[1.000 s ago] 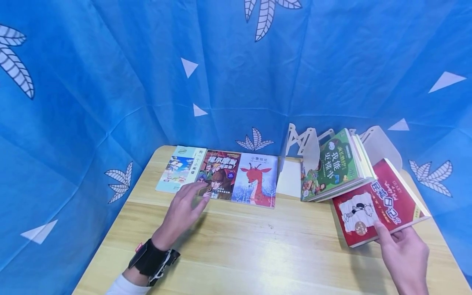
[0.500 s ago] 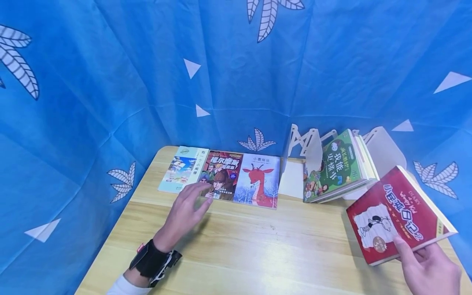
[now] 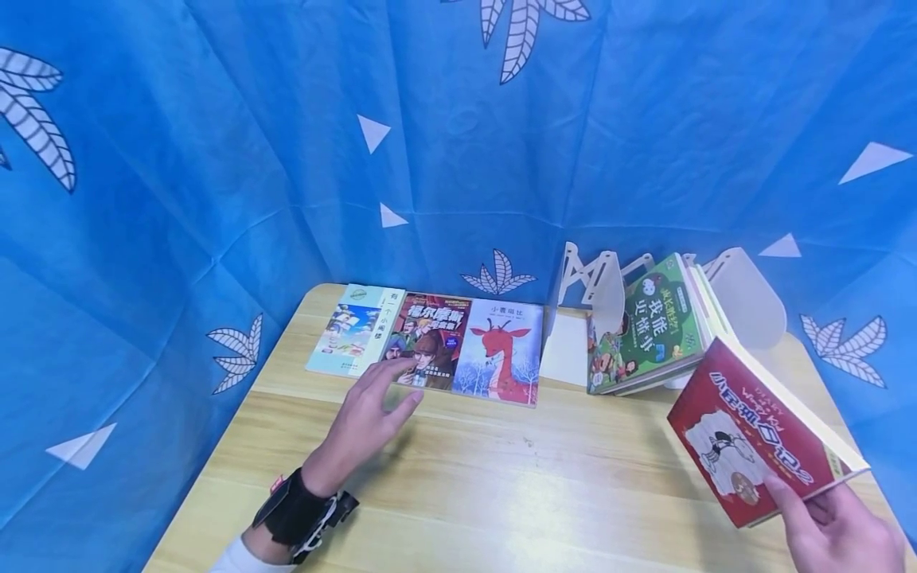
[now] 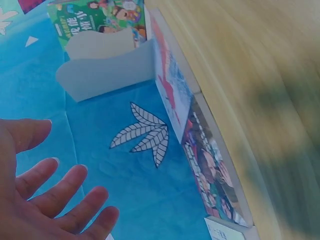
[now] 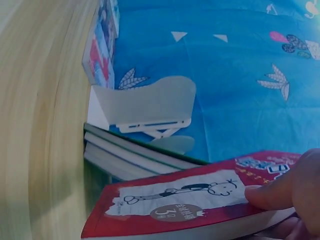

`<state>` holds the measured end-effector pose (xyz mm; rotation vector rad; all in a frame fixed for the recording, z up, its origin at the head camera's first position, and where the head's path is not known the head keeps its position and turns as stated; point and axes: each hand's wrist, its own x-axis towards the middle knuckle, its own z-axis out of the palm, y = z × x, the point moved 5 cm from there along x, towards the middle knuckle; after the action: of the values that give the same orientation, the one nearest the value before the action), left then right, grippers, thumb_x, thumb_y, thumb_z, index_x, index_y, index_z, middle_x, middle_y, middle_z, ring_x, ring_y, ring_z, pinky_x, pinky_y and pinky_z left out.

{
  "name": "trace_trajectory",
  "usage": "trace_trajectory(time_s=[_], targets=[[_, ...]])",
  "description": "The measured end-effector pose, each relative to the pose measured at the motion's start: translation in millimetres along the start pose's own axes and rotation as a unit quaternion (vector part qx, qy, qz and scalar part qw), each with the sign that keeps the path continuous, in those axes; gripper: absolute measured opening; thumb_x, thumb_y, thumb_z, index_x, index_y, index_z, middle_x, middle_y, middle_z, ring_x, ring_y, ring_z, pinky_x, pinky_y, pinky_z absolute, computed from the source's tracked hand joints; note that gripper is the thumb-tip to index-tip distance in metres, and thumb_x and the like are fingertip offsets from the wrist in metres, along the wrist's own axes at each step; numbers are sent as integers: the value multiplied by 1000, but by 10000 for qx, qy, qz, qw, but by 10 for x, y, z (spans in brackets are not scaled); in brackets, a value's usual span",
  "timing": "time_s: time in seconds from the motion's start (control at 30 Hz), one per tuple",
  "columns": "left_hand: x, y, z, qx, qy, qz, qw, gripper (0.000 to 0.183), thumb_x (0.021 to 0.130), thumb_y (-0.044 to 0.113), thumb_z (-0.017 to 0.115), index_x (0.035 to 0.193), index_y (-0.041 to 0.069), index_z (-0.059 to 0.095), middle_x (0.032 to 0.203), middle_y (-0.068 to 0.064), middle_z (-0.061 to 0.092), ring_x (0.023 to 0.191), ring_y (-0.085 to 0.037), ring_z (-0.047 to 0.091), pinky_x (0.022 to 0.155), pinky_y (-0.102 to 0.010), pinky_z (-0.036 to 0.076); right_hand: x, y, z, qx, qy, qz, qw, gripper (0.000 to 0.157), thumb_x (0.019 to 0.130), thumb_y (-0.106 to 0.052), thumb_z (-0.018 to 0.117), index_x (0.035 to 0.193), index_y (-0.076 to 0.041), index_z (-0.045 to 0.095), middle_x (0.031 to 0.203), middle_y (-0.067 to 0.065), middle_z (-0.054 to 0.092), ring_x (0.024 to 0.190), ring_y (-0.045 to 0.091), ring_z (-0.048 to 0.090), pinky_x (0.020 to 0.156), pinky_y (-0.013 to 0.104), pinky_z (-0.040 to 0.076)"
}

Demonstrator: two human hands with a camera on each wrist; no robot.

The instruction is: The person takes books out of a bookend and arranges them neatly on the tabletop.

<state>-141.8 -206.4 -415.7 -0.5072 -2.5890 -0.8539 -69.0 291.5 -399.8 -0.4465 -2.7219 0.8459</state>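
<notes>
In the head view, the left hand (image 3: 368,422) stays loose-fingered at seven o'clock, the white rack (image 3: 748,298) at three holds leaning books, a green book (image 3: 648,322) titled "我能更懂事" foremost, and the red book (image 3: 752,442), "小屁孩日记2", sits at four, pinched by the right hand (image 3: 841,521).

Red book (image 3: 752,442), closed, with cartoon figure on ragged white cover panel; held tilted, front upward, to the near right of the green book (image 3: 648,330).
</notes>
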Motion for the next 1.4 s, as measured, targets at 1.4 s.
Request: trace_trajectory(time_s=[1.4], targets=[[-157, 648, 258, -2956, -2062, -347, 9321, 75, 82, 37, 73, 145, 32, 31, 147, 6, 38, 129, -14, 38, 98, -39, 45, -343, -1027, 692, 1898, -3170, -1114, 9226, 23, 87, -20, 69, 106, -7, 66, 101, 9, 69, 82, 14, 62, 66, 30, 56]])
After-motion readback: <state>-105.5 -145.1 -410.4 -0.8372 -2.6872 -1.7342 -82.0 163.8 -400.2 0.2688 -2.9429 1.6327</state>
